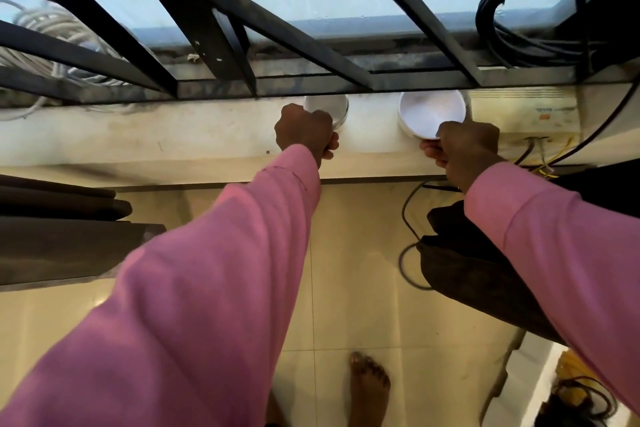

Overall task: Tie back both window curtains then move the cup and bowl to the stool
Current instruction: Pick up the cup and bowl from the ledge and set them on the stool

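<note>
A white cup and a white bowl stand side by side on the white window sill, just below the black window bars. My left hand is closed around the near side of the cup. My right hand pinches the bowl's near rim. Both arms wear pink sleeves. A dark curtain hangs at the left, and dark curtain fabric bunches at the right under my right arm. No stool is in view.
Black window bars slant over the sill. Coiled black cables lie at the top right, pale cord at the top left. A white device sits right of the bowl. A black wire dangles. My bare foot stands on tiles.
</note>
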